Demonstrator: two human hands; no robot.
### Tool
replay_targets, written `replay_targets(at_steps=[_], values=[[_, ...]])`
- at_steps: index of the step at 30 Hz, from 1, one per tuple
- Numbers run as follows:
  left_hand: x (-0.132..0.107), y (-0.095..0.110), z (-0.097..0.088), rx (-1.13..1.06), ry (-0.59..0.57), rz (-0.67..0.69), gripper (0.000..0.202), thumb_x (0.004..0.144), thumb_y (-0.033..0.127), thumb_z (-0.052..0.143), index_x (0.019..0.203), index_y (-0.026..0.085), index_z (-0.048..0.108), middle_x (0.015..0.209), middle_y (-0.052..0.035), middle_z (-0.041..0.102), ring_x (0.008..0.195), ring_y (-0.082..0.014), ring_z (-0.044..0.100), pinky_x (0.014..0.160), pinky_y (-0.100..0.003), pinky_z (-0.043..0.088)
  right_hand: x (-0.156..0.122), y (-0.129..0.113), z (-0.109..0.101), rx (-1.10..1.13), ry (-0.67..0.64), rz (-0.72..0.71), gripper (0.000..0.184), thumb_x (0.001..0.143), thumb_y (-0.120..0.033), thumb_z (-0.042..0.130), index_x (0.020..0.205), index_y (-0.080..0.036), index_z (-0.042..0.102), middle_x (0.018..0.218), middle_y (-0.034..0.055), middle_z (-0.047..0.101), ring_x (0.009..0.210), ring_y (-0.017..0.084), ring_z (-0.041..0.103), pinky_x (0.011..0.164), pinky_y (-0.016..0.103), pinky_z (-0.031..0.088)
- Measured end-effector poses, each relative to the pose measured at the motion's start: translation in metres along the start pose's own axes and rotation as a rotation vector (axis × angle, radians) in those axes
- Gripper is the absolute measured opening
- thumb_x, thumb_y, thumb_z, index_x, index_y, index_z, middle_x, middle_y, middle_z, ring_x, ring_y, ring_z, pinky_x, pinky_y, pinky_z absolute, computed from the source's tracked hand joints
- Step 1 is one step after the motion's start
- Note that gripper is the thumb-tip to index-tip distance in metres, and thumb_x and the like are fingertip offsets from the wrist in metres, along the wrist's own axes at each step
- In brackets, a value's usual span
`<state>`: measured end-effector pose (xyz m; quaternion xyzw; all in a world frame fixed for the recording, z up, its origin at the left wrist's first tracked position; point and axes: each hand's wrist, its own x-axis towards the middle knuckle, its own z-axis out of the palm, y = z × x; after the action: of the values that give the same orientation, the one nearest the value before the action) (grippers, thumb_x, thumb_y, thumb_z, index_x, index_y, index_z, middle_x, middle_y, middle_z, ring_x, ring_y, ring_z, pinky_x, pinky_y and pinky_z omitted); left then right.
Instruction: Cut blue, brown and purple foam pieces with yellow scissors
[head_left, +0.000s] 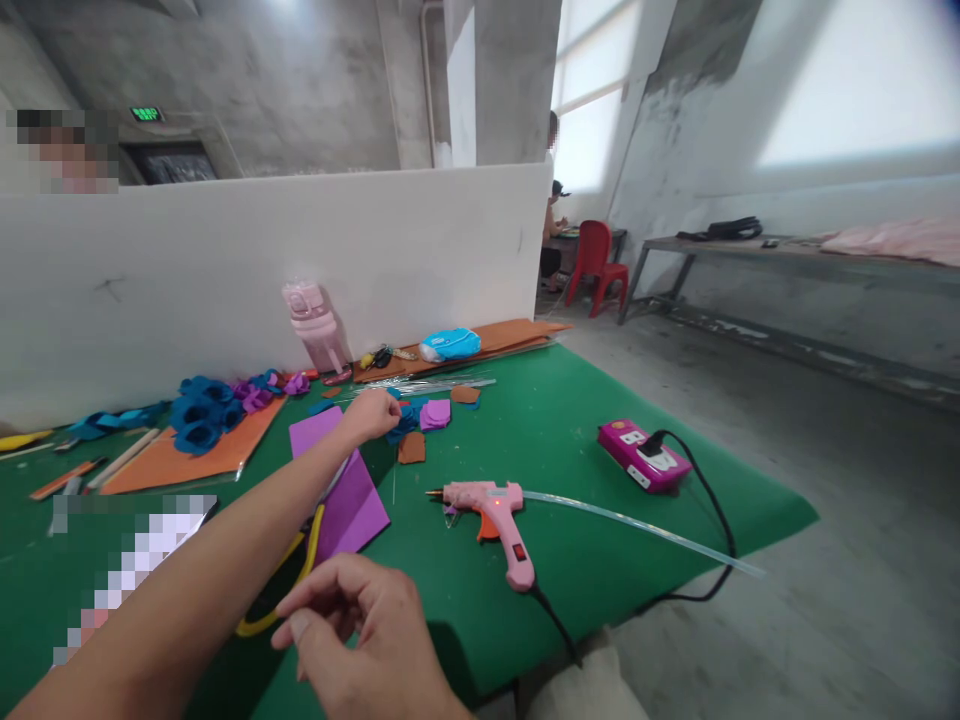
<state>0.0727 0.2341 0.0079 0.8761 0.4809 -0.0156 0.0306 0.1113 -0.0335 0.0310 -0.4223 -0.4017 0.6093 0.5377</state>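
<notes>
My left hand (370,414) reaches across the table, its fingers closed at a small pile of blue felt pieces (406,422); what they pinch, if anything, I cannot make out. Beside the pile lie purple felt pieces (435,414) and a brown felt piece (412,448). My right hand (371,635) hovers at the front, empty, fingers loosely bent and thumb apart. Left of it are yellow-handled scissors (315,535), partly hidden under my left forearm, on a purple felt sheet (360,510). A pink glue gun (487,498) with a clear glue stick in its back lies right of the sheet.
A magenta power box (643,455) with a black plug stands at the right. Blue felt flowers (202,412) lie on an orange sheet (195,470) at the left. A pink bottle (316,330) and a blue tissue pack (450,345) stand before the white partition (420,250).
</notes>
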Motion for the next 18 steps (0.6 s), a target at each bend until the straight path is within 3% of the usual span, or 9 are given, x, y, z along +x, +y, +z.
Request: replay_targets(at_steps=[9, 18], values=[[-0.007, 0.004, -0.013, -0.026, -0.053, -0.051, 0.03, 0.085, 0.033, 0.056, 0.111, 0.016, 0.058, 0.115, -0.0061, 0.058, 0.096, -0.0205, 0.059, 0.078, -0.037, 0.051, 0.0, 0.001, -0.001, -0.001, -0.007, -0.015, 0.018, 0.066, -0.006, 0.053, 0.074, -0.015, 0.067, 0.066, 0.0022, 0.068, 0.047, 0.006, 0.05, 0.048, 0.015, 0.039], [-0.008, 0.004, -0.012, -0.101, -0.026, -0.044, 0.03, 0.085, 0.033, 0.056, 0.111, 0.016, 0.058, 0.115, -0.006, 0.058, 0.096, -0.0206, 0.059, 0.078, -0.037, 0.052, -0.001, -0.003, 0.0, 0.003, -0.007, 0.013, 0.019, 0.066, -0.006, 0.054, 0.074, -0.016, 0.068, 0.063, 0.0008, 0.066, 0.046, 0.006, 0.05, 0.048, 0.015, 0.039]])
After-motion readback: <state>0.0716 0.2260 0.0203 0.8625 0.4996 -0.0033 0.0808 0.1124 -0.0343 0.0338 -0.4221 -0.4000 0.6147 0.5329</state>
